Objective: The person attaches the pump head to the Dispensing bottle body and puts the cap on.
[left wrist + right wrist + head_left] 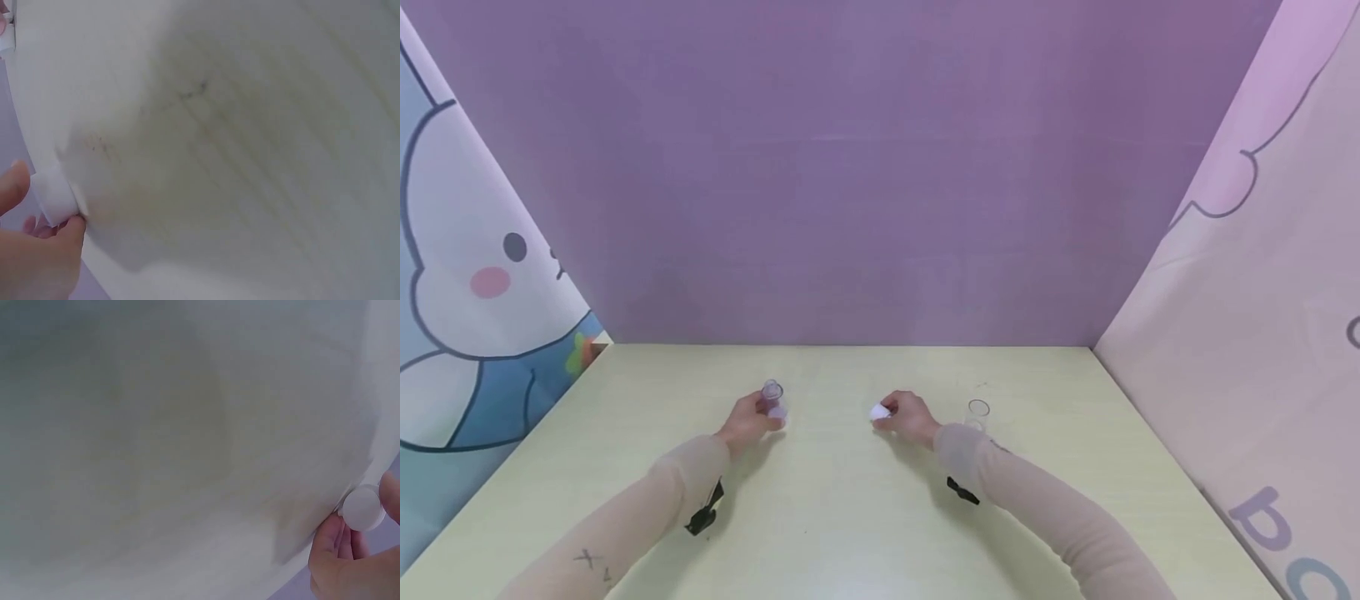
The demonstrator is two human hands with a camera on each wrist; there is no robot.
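Note:
In the head view my left hand (751, 423) grips a small clear bottle (772, 390) with a white lower part, low over the table. Only its white part (55, 195) shows in the left wrist view, between thumb and fingers. My right hand (910, 417) pinches a small white round piece (880, 412), apart from the bottle and to its right. From the right wrist view this piece (363, 509) has a flat circular face and looks like a cap. It sits close to the tabletop between thumb and fingers.
A clear open-topped glass container (978, 408) stands beyond my right forearm, partly hidden by the sleeve. The pale table (835, 517) meets a purple panel (880, 183) at the back. Printed panels rise on the left (460, 333) and right (1247, 333).

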